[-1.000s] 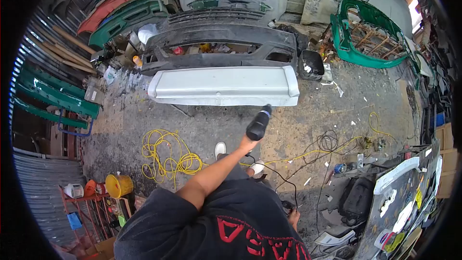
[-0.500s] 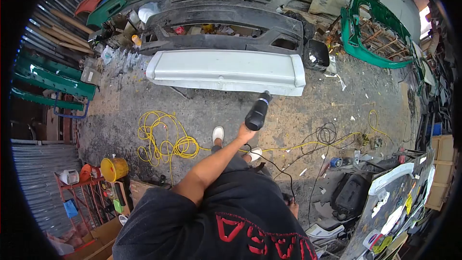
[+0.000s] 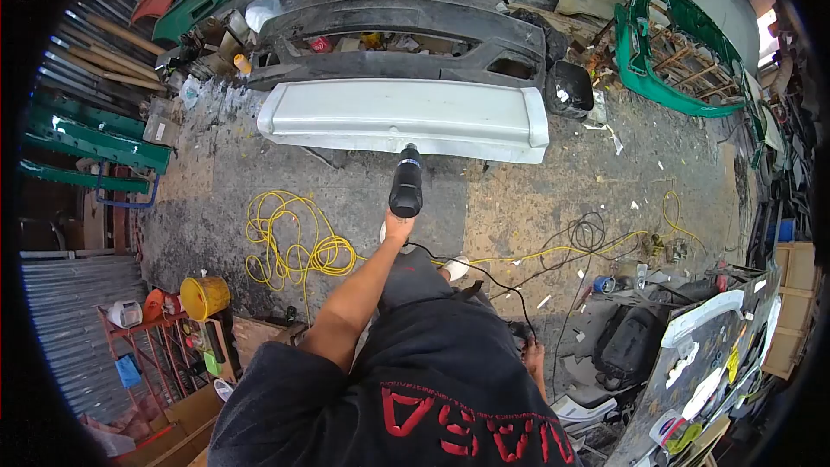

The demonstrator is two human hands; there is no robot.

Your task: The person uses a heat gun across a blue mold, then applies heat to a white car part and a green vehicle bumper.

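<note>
My left hand (image 3: 399, 227) is closed around the grip of a black heat-gun-like tool (image 3: 406, 186). The tool's nozzle points away from me at the near edge of a long white panel (image 3: 398, 112), close to its middle; whether they touch I cannot tell. The panel lies across in front of a dark grey bumper (image 3: 415, 65). Low at my right side, my right hand (image 3: 533, 353) is closed on something dark, mostly hidden, beside a black cord (image 3: 517, 290).
A coiled yellow cable (image 3: 303, 242) lies on the floor at left and runs right. Yellow bucket (image 3: 205, 297) on a red rack, lower left. Black bin (image 3: 571, 86) right of the panel. Green frame (image 3: 640, 78) at upper right. A cluttered board (image 3: 709, 363) at lower right.
My left hand and the tool have moved left along the panel's near edge, from its right part to near its middle. The view has shifted, so the panel appears higher.
</note>
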